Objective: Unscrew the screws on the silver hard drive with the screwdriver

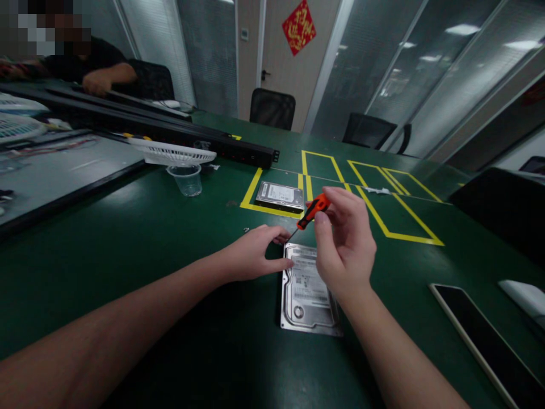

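At far left, across the green tabletop (191, 238): one co-worker's hand (97, 82), dark sleeve above it, by a long black bar (238, 150); contact cannot be told. Nearer, one grey panel (76, 165), dark-edged. Next, one white slotted piece (179, 152), lying just before the bar. One clear plastic cup (188, 182), upright, beside that piece.

One left hand (255, 253), thumb and fingers spread apart; thumb at the left edge of the nearer hard drive (309, 289), fingers by its far-left corner. One farther hard drive (280, 194), label up, flat within a yellow tape outline. The nearer drive: silver, label up, flat on the tabletop between the forearms.

One screwdriver (314, 211), orange and black, tilted, tip at the nearer drive's far-left corner. One right hand (347, 244), gripping the screwdriver's handle between thumb and fingers.

Farther right, more yellow tape outlines (415, 239), one white scrap (377, 191) near them. One dark-screened phone (485, 346), lying flat. Last, one white item (523, 298), cut off at the right edge.
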Motion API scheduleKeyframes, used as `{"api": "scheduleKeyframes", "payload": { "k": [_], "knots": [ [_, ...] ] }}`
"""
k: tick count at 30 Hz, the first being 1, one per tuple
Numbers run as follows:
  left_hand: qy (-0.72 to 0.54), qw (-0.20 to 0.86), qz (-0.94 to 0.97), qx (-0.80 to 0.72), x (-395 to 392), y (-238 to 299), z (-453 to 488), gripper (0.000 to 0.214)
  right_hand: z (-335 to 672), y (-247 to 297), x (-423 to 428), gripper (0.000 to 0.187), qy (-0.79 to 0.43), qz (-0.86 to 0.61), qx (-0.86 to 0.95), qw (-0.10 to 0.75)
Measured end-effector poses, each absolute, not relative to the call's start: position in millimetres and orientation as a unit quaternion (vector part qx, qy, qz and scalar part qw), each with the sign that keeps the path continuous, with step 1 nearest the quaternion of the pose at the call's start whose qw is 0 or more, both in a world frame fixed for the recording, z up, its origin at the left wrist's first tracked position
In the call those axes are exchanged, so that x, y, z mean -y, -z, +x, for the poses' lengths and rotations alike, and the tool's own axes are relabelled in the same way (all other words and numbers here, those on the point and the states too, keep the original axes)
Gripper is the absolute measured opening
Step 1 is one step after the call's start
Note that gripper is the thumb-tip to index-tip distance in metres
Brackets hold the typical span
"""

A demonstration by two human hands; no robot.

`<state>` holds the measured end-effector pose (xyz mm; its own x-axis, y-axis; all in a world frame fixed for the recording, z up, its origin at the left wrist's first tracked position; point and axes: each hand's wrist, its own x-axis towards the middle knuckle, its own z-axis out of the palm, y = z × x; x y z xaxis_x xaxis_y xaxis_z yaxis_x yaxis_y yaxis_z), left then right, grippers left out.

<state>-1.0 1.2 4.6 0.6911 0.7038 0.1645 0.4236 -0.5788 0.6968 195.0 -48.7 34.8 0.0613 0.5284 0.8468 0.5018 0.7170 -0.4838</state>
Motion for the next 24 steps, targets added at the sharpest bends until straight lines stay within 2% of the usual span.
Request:
{"api": "scheduleKeyframes", "payload": {
  "k": [6,15,24],
  "knots": [
    [-0.218,0.326,0.86,-0.325,-1.5,-2.9,-1.3,0.056,195.2,-37.7,47.2,0.045,0.046,-0.381,0.686,0.618],
    [-0.213,0.332,0.857,-0.331,-1.1,-5.7,-0.3,0.056,196.6,-35.1,51.9,0.043,-0.032,-0.38,0.691,0.614],
    [-0.217,0.331,0.857,-0.329,-1.1,-4.9,-0.6,0.056,195.8,-36.5,47.4,0.041,0.045,-0.392,0.679,0.619]
  ]
}}
